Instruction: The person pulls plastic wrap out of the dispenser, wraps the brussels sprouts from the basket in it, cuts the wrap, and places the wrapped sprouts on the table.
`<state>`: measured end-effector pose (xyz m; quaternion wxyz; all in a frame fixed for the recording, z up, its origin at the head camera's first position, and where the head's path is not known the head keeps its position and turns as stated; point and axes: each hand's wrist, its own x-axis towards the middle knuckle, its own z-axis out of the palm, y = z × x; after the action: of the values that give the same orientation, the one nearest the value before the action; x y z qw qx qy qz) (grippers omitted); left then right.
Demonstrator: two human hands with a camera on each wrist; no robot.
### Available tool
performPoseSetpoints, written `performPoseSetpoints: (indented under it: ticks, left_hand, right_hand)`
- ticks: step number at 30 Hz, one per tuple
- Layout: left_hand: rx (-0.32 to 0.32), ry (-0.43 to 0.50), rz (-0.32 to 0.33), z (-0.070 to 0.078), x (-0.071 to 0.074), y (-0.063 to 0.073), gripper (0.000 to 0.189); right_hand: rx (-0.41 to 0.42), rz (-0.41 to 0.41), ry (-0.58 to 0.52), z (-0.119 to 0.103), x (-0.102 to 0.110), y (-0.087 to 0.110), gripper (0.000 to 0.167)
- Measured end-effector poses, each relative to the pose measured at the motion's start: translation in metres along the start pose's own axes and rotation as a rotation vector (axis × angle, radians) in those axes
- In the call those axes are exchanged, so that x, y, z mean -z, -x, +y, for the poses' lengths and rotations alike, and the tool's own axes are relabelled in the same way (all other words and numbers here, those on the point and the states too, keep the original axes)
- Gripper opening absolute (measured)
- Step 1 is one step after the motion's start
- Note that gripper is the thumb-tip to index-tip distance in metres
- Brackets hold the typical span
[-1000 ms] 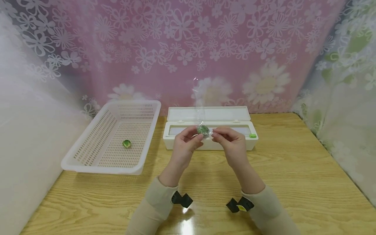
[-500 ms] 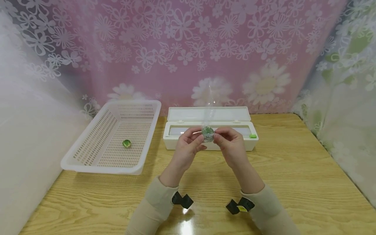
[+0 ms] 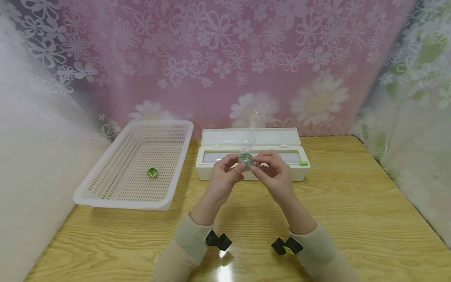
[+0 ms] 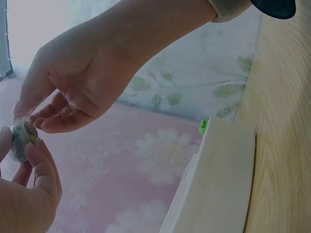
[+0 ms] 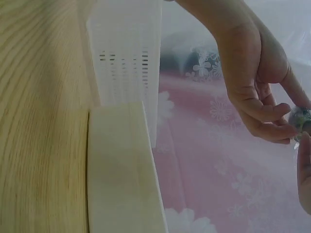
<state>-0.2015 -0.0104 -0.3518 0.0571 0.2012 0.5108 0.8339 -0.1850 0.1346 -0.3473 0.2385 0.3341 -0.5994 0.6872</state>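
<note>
A Brussels sprout wrapped in cling film is held up in front of the dispenser box. My left hand grips it between thumb and fingers from the left. At its right side, my right hand pinches the film with its fingertips. A loose tail of clear cling film stands up from the sprout. In the left wrist view, the sprout is between the left fingers, with the right hand touching from above. The right wrist view shows the sprout cut off by the edge.
Behind the hands stands a white cling film dispenser box, its lid raised and a green slider at its right end. To the left is a white plastic basket with one unwrapped Brussels sprout. A flowered curtain hangs behind the wooden table.
The wrapped sprout has turned and shifted slightly between the hands. The film tail has swung to the right. The right fingers have taken a new pinch against the sprout's side.
</note>
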Motion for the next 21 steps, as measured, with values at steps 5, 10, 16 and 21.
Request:
performPoseSetpoints:
  ticks: [5, 10, 16, 21]
  left_hand:
    - [0.013, 0.023, 0.031, 0.0033, 0.0010, 0.0003, 0.032]
    - [0.000, 0.062, 0.012, 0.0040, 0.0013, 0.0002, 0.032]
    - [-0.054, 0.041, -0.027, 0.0036, 0.0015, 0.0006, 0.034]
    - [-0.085, -0.006, -0.044, 0.0019, 0.0040, 0.0003, 0.032]
  right_hand:
    - [0.301, -0.041, 0.359, 0.0046, 0.0019, -0.0037, 0.023]
    - [0.398, 0.003, 0.394, 0.0043, 0.0026, -0.0070, 0.025]
    - [0.156, 0.011, 0.079, 0.0035, 0.0025, -0.0027, 0.019]
    - [-0.165, 0.058, -0.150, 0.0023, 0.0004, 0.0003, 0.006]
